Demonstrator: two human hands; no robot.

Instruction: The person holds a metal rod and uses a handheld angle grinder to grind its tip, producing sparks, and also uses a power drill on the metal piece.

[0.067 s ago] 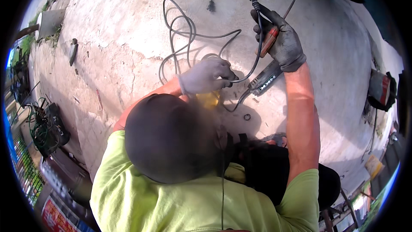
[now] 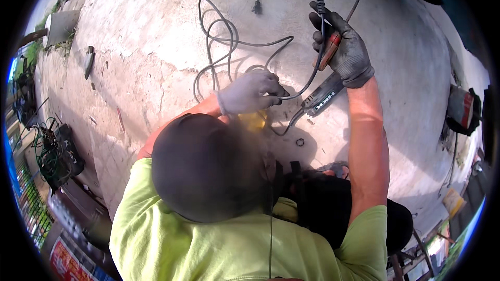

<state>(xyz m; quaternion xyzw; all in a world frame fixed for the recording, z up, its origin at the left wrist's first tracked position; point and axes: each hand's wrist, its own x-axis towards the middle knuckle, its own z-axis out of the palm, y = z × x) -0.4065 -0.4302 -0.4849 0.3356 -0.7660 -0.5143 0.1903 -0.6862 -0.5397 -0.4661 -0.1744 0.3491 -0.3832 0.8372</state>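
In my gloved right hand (image 2: 348, 52) is a screwdriver (image 2: 329, 51) with a red-orange handle, its shaft pointing up and away. The same hand's fingers are around a black power cord (image 2: 319, 67) just below its plug (image 2: 320, 3). My gloved left hand (image 2: 252, 91) is closed on the cord farther along, near the middle of the view. From there the cord runs off in loose loops (image 2: 229, 41) on the ground. A dark, long power-tool body (image 2: 322, 95) lies under my right wrist, partly hidden, with a cord end leading out of it.
Something yellow (image 2: 253, 119) shows under my left hand. A second cord end (image 2: 257, 8) lies at the top. A small black ring (image 2: 300, 142) rests near the tool body. Farther left are a pointed metal piece (image 2: 89, 62) and a machine with tangled green wires (image 2: 57, 151).
My right hand has shifted a little to the right, carrying the screwdriver and plug. The plug has turned and now covers a small ring on the ground. My left hand stays put.
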